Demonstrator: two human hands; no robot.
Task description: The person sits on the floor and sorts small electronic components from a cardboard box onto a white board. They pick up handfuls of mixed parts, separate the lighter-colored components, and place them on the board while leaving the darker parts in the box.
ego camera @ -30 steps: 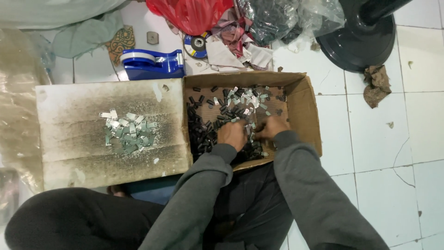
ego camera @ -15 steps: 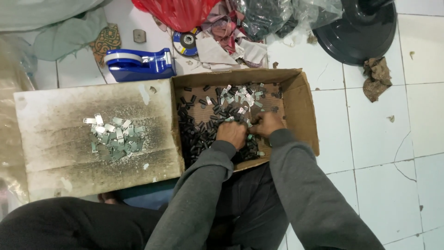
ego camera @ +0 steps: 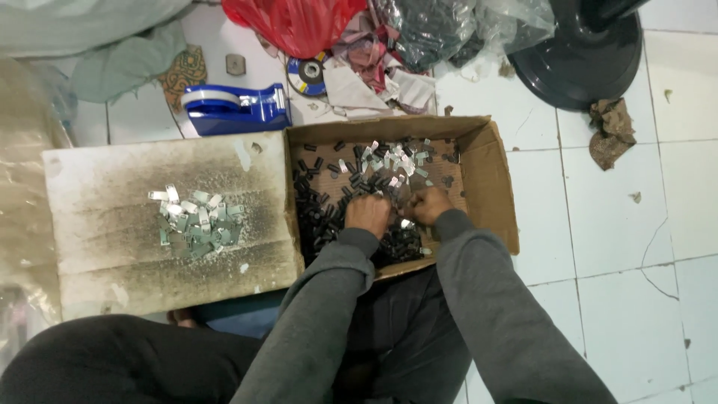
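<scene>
Both hands, left hand (ego camera: 368, 212) and right hand (ego camera: 428, 205), sit curled among small black parts (ego camera: 321, 217) inside the cardboard box (ego camera: 499, 187). What the fingers grip cannot be told. Box walls stand close on the right and far sides.

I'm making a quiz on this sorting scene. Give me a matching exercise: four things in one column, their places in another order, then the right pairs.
Things
1. small black parts
2. heap of silvery metal pieces
3. blue tape dispenser
4. black round stand base

Places
A. on the tiled floor, top right
B. inside the open cardboard box, under both hands
C. on the stained cardboard flap
D. on the floor just behind the flap

Pairs: 1-B, 2-C, 3-D, 4-A
</scene>
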